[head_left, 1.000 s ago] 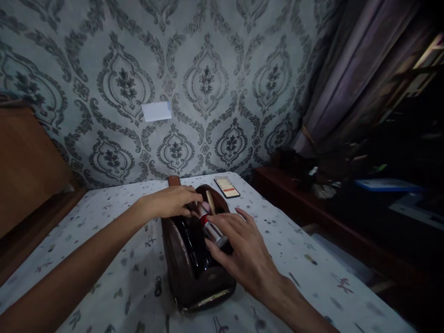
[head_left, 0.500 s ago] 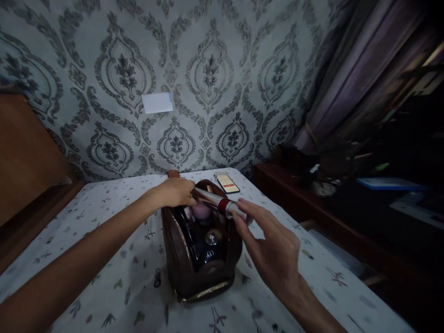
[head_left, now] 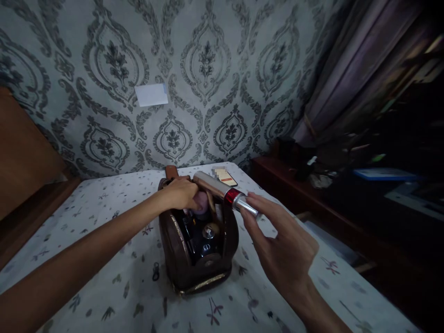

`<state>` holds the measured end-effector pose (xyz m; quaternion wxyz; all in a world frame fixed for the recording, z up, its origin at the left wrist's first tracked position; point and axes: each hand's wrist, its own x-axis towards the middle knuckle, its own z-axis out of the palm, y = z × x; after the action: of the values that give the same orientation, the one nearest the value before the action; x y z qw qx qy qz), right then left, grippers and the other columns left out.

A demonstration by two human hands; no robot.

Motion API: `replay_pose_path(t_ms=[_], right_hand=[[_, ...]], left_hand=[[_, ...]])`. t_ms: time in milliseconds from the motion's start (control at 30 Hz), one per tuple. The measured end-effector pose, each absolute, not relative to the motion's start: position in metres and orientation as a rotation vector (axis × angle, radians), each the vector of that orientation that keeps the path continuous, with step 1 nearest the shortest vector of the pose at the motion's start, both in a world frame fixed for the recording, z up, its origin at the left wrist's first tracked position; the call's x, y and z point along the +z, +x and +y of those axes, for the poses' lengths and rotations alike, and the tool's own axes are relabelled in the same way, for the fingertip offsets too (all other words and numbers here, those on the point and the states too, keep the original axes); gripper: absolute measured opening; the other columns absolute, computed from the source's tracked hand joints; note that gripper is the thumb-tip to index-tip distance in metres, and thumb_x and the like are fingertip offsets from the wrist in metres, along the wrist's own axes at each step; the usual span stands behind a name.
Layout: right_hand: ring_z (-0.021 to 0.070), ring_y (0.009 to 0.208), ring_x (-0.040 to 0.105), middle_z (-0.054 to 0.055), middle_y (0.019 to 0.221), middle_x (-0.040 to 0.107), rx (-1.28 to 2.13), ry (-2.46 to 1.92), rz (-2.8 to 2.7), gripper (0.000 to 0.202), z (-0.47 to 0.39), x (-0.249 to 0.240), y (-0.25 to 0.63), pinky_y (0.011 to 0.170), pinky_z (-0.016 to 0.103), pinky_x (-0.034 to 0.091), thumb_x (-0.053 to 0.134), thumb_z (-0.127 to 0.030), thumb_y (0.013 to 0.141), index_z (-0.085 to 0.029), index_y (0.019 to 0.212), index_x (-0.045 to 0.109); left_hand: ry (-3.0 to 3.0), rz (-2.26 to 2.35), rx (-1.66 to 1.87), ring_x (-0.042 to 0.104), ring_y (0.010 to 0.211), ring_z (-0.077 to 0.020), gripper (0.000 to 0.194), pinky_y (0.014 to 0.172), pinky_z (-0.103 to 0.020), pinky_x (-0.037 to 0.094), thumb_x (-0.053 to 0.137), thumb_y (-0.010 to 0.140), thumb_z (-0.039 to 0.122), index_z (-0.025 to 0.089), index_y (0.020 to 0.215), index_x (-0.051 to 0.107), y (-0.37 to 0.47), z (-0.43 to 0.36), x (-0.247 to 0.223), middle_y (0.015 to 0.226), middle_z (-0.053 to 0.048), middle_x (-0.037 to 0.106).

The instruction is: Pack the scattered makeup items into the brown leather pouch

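A dark brown zip bag (head_left: 199,273) stands open on the bed, with dark bottles, a round silver-capped item (head_left: 209,231) and a pinkish purple item (head_left: 201,203) inside. My right hand (head_left: 284,236) pinches the silver end of a metallic tube (head_left: 217,186) with a red band, which slants over the bag's far right part. My left hand (head_left: 182,193) reaches into the bag's far left side, its fingers bent down beside the purple item; its fingertips are hidden.
A phone (head_left: 227,177) lies on the patterned sheet (head_left: 125,240) behind the bag. A brown item (head_left: 171,172) is at the bag's far left. A wooden headboard (head_left: 27,157) stands left, a dark cluttered surface right.
The tube has moved right and up with my right hand, away from my left hand. My left hand has shifted lower into the bag, near the purple item. The view has shifted slightly.
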<state>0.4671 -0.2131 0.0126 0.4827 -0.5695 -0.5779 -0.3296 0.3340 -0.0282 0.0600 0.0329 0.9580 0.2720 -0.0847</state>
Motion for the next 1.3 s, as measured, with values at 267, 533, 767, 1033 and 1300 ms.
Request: replay_pose_path(t_ms=[267, 533, 767, 1033, 1300], right_hand=[[0.0204, 0.094, 0.076, 0.007, 0.105, 0.077, -0.760, -1.361, -1.425, 0.020, -0.214, 0.004, 0.457, 0.088, 0.033, 0.063, 0.069, -0.015, 0.091, -0.022, 0.110, 0.067], [0.0193, 0.091, 0.075, 0.006, 0.099, 0.077, -0.817, -1.287, -1.466, 0.019, -0.207, -0.009, 0.450, 0.101, 0.043, 0.058, 0.069, -0.012, 0.090, -0.020, 0.106, 0.066], [0.0185, 0.092, 0.074, 0.005, 0.100, 0.076, -0.743, -1.333, -1.516, 0.015, -0.202, -0.017, 0.444, 0.114, 0.049, 0.040, 0.066, -0.013, 0.091, -0.020, 0.104, 0.065], [0.0198, 0.096, 0.070, 0.005, 0.104, 0.074, -0.695, -1.403, -1.569, 0.015, -0.202, -0.015, 0.442, 0.107, 0.048, 0.042, 0.059, -0.015, 0.095, -0.023, 0.106, 0.065], [0.0219, 0.100, 0.069, 0.009, 0.109, 0.073, -0.688, -1.374, -1.594, 0.020, -0.201, -0.021, 0.442, 0.100, 0.047, 0.049, 0.060, -0.011, 0.093, -0.020, 0.111, 0.062]], left_hand=[[3.042, 0.726, -0.386, 0.069, 0.090, -0.0306, 0.038, 0.074, -0.036, 0.050, 0.075, 0.071, 0.048, 0.018, 0.093, 0.067, 0.316, -0.053, 0.074, 0.097, -0.009, 0.073], [3.087, 0.771, -0.374, 0.067, 0.102, -0.0352, 0.030, 0.083, -0.044, 0.050, 0.071, 0.077, 0.041, 0.016, 0.093, 0.066, 0.313, -0.068, 0.075, 0.107, -0.014, 0.073], [3.076, 0.793, -0.338, 0.068, 0.102, -0.0350, 0.033, 0.084, -0.045, 0.050, 0.069, 0.078, 0.040, 0.015, 0.100, 0.065, 0.313, -0.070, 0.073, 0.106, -0.014, 0.072], [3.045, 0.810, -0.360, 0.067, 0.103, -0.0355, 0.035, 0.082, -0.044, 0.050, 0.070, 0.077, 0.041, 0.016, 0.101, 0.064, 0.313, -0.072, 0.074, 0.107, -0.015, 0.073], [3.019, 0.781, -0.374, 0.067, 0.104, -0.0338, 0.037, 0.083, -0.041, 0.049, 0.072, 0.076, 0.039, 0.017, 0.105, 0.062, 0.313, -0.073, 0.073, 0.111, -0.013, 0.072]])
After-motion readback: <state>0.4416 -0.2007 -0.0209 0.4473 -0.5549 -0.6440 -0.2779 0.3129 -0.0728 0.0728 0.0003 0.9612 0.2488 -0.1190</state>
